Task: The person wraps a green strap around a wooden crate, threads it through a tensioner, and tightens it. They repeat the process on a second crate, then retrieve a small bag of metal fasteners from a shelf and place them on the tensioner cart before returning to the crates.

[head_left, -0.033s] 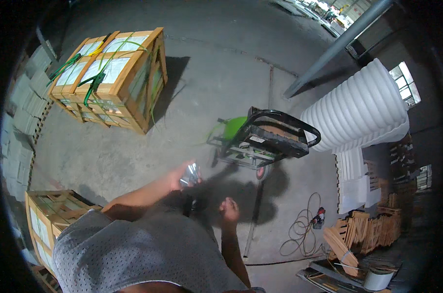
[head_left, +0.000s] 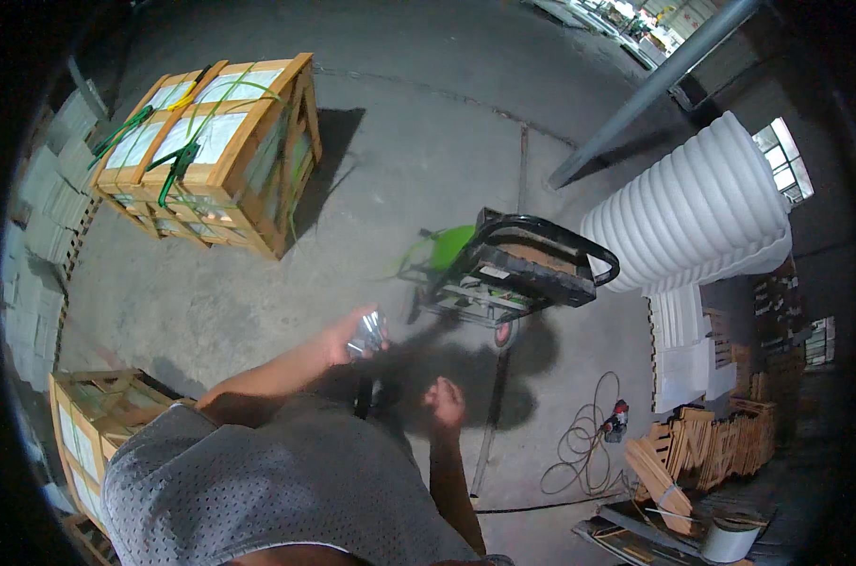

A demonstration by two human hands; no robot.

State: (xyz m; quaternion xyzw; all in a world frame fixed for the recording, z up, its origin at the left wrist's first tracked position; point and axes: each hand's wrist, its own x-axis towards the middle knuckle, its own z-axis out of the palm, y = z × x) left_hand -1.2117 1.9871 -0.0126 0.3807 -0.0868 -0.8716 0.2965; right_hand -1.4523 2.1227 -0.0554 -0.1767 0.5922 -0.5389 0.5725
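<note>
My left hand [head_left: 341, 341] is held out in front of my body, closed around a few small shiny silver metal pieces [head_left: 366, 335]. Their exact kind is too small to tell. Lower and to the right, my right hand [head_left: 446, 404] has its fingers curled together. Whatever it may hold is hidden. Both hands are in the air over the grey floor, apart from each other. Beyond them stands a green wheeled cart [head_left: 456, 247] with a black tubular handle [head_left: 550, 226].
At the far left a wooden crate [head_left: 225, 179] carries green straps and a green-handled tool [head_left: 178, 168]. Another crate [head_left: 79, 424] stands near my left. White foam rolls [head_left: 682, 208], a grey post [head_left: 654, 94], a coiled hose [head_left: 579, 443] and wooden slats [head_left: 659, 481] are on the right.
The metal pieces in my left hand have tilted a little. My right hand has shifted very slightly, its fingers still curled. The crates and cart stay put.
</note>
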